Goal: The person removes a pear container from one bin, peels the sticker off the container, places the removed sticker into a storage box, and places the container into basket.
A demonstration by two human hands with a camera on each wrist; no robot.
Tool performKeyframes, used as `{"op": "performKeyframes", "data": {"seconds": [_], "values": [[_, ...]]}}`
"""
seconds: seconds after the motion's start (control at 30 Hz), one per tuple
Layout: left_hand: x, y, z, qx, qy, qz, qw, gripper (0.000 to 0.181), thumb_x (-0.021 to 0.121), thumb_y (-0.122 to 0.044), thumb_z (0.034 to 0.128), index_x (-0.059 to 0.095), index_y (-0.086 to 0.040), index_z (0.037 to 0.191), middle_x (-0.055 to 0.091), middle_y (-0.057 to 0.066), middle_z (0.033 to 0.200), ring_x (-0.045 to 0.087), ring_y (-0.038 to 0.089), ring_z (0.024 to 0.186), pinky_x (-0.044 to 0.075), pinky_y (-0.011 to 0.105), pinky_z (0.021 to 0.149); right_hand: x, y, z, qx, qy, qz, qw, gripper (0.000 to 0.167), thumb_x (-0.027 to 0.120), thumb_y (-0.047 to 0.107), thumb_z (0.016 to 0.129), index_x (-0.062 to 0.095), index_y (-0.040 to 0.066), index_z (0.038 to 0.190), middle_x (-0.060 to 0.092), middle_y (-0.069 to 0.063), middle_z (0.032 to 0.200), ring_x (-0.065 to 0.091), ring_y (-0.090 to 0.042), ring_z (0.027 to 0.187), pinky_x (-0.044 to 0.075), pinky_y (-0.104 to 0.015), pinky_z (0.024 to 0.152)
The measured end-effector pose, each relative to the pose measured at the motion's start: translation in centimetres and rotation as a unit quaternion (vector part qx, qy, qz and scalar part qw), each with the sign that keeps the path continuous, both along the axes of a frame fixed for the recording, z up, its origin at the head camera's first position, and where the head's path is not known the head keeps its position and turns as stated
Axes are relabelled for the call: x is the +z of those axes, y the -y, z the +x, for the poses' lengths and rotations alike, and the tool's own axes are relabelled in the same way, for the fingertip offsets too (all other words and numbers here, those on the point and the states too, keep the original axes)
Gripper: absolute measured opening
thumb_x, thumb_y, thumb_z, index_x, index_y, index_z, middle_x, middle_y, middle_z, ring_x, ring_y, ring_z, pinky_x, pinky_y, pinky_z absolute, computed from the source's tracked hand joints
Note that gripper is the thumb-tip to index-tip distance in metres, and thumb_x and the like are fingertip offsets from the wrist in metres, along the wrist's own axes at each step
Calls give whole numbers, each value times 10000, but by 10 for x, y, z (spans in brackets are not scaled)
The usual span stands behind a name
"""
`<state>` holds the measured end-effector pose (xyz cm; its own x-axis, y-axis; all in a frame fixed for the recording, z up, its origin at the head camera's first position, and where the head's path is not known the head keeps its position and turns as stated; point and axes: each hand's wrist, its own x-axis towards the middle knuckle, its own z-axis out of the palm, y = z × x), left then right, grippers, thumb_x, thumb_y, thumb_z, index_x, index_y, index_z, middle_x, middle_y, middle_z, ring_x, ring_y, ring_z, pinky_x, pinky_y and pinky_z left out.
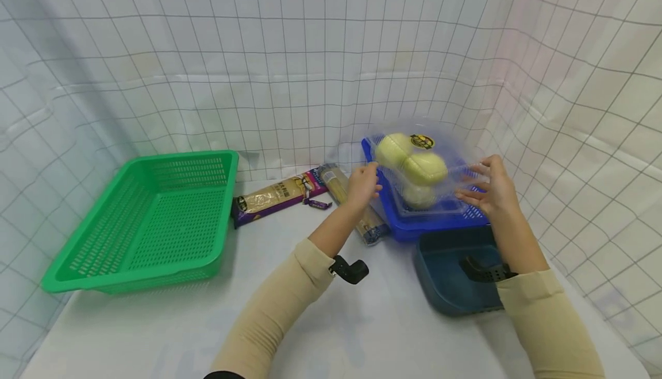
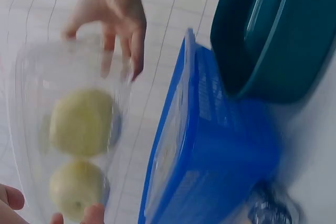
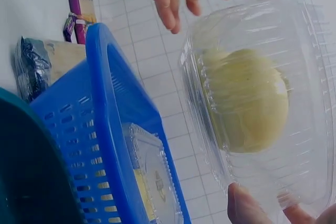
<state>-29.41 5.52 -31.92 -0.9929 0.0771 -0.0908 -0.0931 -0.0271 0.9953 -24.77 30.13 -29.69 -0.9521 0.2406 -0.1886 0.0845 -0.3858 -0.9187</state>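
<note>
A clear plastic container [image 1: 455, 155] with pale yellow-green round fruit [image 1: 425, 169] is lifted above the blue basket [image 1: 408, 231], tilted and blurred. My left hand [image 1: 364, 184] pinches its left end. At the other end my right hand [image 1: 493, 189] grips the rim, thumb on one side and spread fingers on the other. The right wrist view shows the fruit [image 3: 252, 100] through ribbed plastic. Inside the blue basket [image 3: 107, 124] lies another clear container [image 3: 157, 174] with a label and something yellow in it.
A green basket [image 1: 212, 261] stands at the left. Between the baskets lie a purple-and-gold packet [image 1: 274, 196], a small purple wrapped piece [image 1: 318, 204] and a long clear packet [image 1: 372, 227]. A dark teal bin [image 1: 445, 293] stands before the blue basket. Gridded cloth [image 1: 289, 80] hangs behind.
</note>
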Motion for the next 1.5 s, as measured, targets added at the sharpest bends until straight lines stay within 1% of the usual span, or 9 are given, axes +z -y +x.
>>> {"op": "performKeyframes", "data": {"seconds": [0.1,0.37,0.5,0.67,0.8,0.9,1.03,1.17,1.5], "values": [[0,18,-12,28,301,290,9991,498,417,-281,1020,412,52,1391,520,272,1302,581,369,1106,506,391,901,1,2,3,275,-96,-166,9994,238,517,306,946,567,85,1018,653,-95,899,641,-353,695,574,-408,681],[-5,63,-29,-270,821,1058,9906,549,378,-348,1043,394,48,1422,439,275,1387,477,384,1270,402,399,1041,2,11,9,746,-162,-197,9969,313,480,299,960,379,118,1195,550,-104,1043,646,-316,794,568,-393,700],[-10,78,-32,-466,731,1241,9885,566,350,-383,1050,441,62,1388,465,259,1373,485,369,1269,374,406,1063,0,18,11,998,-204,-179,9946,314,469,303,961,374,116,1195,449,-141,1158,672,-307,809,569,-390,717],[-11,92,-34,-588,510,1422,9868,589,323,-408,1047,487,90,1315,486,237,1360,496,358,1256,391,403,1050,-3,24,14,1230,-261,-107,9920,258,457,296,963,536,84,1086,342,-178,1244,670,-318,842,563,-392,749],[-9,103,-35,-731,536,1616,9827,640,334,-418,1036,346,124,1376,377,270,1443,439,367,1299,388,410,1051,-5,27,13,1450,-255,-52,9891,263,442,296,969,550,83,1078,491,-152,1188,665,-312,876,556,-377,765],[-7,110,-36,-904,704,1616,9802,601,379,-384,1019,338,100,1373,396,250,1392,495,313,1189,448,369,979,-9,30,12,1607,-275,9,9866,277,422,294,979,403,108,1183,631,-72,1067,664,-314,880,561,-364,748],[-8,119,-32,-1074,838,1379,9810,370,431,-318,997,548,0,1145,491,147,1135,534,221,937,523,289,781,-14,33,10,1676,-286,18,9854,285,415,290,989,271,169,1203,647,0,1060,666,-312,869,568,-367,730],[-10,129,-24,-1203,650,1109,9844,260,456,-276,996,617,-72,995,552,105,1076,589,217,899,549,298,738,-19,37,9,1716,-260,96,9848,281,425,308,992,274,193,1200,545,-5,1188,660,-240,925,567,-374,754],[-11,147,4,-843,490,642,9932,275,540,-211,929,545,-52,1153,517,138,1207,618,275,989,555,381,804,-27,51,7,1783,-227,452,9827,384,472,407,984,336,209,1284,464,-59,1240,557,-276,1022,552,-350,799]]}}
